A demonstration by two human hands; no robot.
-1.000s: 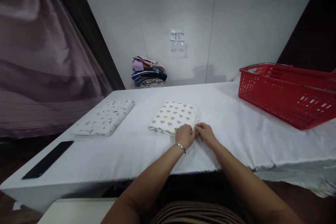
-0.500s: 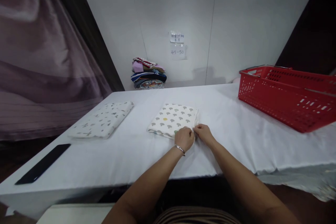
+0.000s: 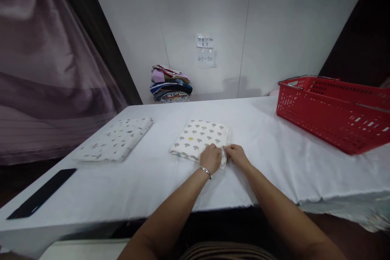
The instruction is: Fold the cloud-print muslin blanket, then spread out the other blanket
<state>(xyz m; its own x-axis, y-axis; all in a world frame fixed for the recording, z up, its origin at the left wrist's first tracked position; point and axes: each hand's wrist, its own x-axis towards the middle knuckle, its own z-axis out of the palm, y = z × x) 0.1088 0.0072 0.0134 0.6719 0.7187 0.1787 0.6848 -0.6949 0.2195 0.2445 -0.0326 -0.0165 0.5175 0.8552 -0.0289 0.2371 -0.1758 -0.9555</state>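
A folded white cloth with grey prints (image 3: 199, 138) lies on the white table (image 3: 152, 183) in front of me. My left hand (image 3: 211, 157), with a bracelet at the wrist, rests on the cloth's near right corner with its fingers curled. My right hand (image 3: 236, 155) pinches the same corner from the right side. The two hands almost touch each other.
A second folded patterned cloth (image 3: 114, 144) lies to the left. A black flat strip (image 3: 39, 193) sits near the table's left edge. A red plastic basket (image 3: 332, 109) stands at the right. A stack of folded clothes (image 3: 170, 84) is at the back by the wall.
Both hands have stayed at the cloth's near right corner; the left hand has slid slightly further onto the cloth. The view has shifted a little.
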